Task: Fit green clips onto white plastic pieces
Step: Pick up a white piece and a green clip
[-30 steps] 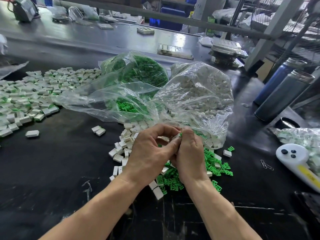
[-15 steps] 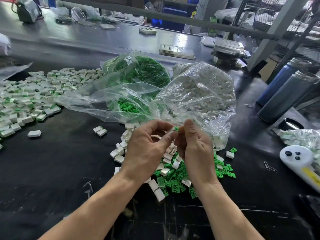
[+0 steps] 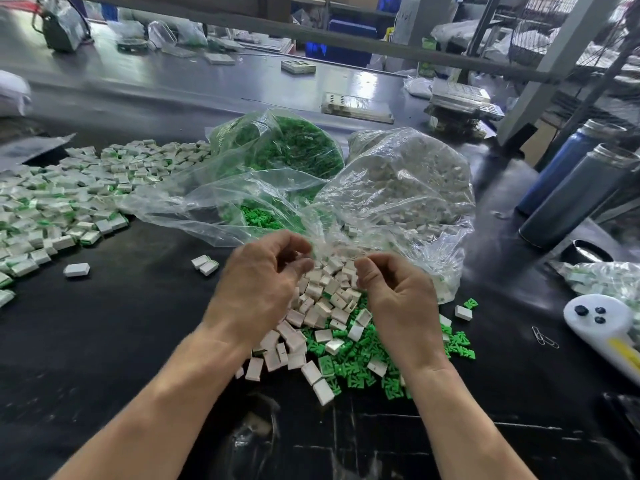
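My left hand (image 3: 259, 285) and my right hand (image 3: 398, 296) hover a little apart above a loose heap of white plastic pieces (image 3: 329, 296). Green clips (image 3: 349, 370) lie scattered under and in front of that heap. Both hands have their fingers curled, backs towards the camera. Nothing shows in the right hand's loosely curled fingers. The left hand's palm is hidden, so I cannot tell whether it holds a piece. Behind the hands stand a clear bag of green clips (image 3: 294, 147) and a clear bag of white pieces (image 3: 408, 188), both open towards me.
A large spread of fitted white-and-green pieces (image 3: 52, 206) covers the black table at the left. Two tall metal bottles (image 3: 575, 199) stand at the right, with a white handheld device (image 3: 599, 320), paper clips (image 3: 545, 339) and another bag of pieces (image 3: 602, 278) near them.
My hands were pressed together on a green clip and a white piece; now they have drawn apart and sit slightly higher over the heap. No clip shows between the fingers any more.
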### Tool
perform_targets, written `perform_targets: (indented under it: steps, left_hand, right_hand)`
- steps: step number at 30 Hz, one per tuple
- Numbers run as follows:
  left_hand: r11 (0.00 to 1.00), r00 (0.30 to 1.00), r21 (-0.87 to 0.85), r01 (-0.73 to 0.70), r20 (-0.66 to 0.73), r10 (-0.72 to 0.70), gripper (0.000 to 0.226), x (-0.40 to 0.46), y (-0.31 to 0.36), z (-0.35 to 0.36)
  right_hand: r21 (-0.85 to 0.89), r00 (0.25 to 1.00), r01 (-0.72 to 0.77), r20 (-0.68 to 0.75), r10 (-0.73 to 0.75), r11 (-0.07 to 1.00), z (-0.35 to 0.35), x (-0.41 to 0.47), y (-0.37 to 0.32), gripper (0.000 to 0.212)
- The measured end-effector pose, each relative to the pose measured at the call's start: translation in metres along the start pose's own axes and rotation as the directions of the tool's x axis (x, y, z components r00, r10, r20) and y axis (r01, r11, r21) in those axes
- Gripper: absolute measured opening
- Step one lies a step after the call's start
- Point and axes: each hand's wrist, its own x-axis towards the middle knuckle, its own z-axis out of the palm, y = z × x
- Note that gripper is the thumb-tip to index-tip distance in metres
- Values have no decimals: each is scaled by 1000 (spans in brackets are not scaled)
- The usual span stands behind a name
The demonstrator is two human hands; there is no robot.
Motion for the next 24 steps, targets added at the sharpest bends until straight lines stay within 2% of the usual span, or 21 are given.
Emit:
perform_targets:
  steps: [3,7,13,17,24]
  left_hand:
    - [974,993,206,92,-91,-74,8,8,-11,-21]
    - [889,961,394,234,-232,-151,1,17,-21,-39]
    - [729,909,549,409,-316,-272,6,28,-38,-60]
    - [715,902,554,426,-328,-282,5,29,-40,-60]
    - [680,923,635,367,-339,-181,14,26,-34,-52]
  right_hand:
    - [-74,999,-23,-30,21,997,-4,2,3,15]
    - [-129,999,-28,-26,24,991,-5,2,4,18]
    - [-237,998,-59,-32,53,970,-11,4,3,16]
    - [-300,998,-60,-15,58,952,-16,5,2,14]
    - [-392,998,-57,13,68,918,-24,7,1,15]
